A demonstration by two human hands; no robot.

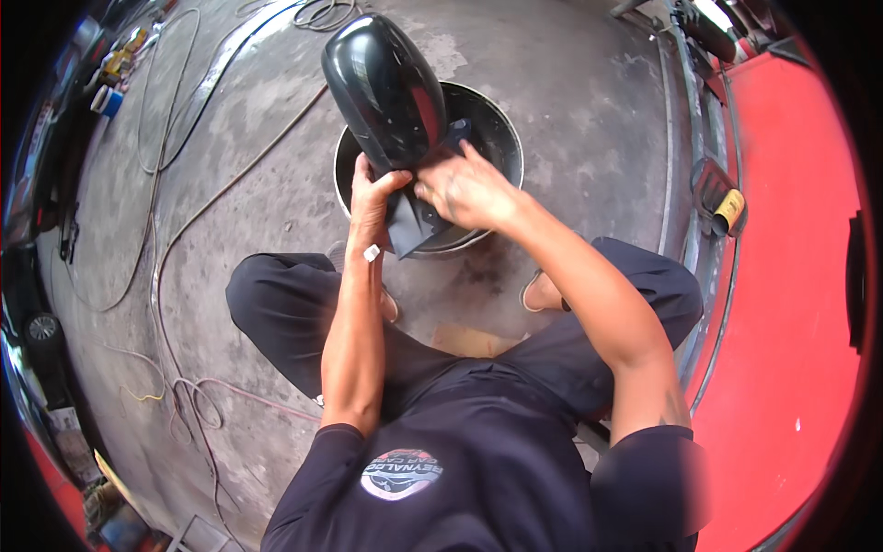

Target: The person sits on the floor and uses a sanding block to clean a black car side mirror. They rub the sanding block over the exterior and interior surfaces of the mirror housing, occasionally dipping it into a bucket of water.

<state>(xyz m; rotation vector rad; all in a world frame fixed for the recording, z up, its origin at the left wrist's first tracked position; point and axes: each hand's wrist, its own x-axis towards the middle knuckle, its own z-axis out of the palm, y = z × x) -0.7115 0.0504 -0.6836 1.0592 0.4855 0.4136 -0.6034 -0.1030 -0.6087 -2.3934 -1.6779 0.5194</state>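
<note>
A glossy black car side mirror housing [386,83] is tilted over a round dark bucket [507,131]. My left hand [372,193] grips its lower end, with the thumb across the near edge. Against the underside of the housing, my right hand [462,183] has its fingers bent and slightly blurred. A dark piece [460,129] pokes out beyond those fingers; what it is and whether they hold it cannot be made out. Below both hands hangs a flat dark grey piece [410,224], perhaps the mirror's mounting foot. The bucket's inside is partly hidden.
Hoses [231,176] lie looped over the stained concrete floor [276,228] at left. A red panel [793,241] runs along the right, beside metal rails [679,138] and a yellow can [728,210]. Cardboard [476,339] lies between my feet. A blue-and-white container [107,101] stands far left.
</note>
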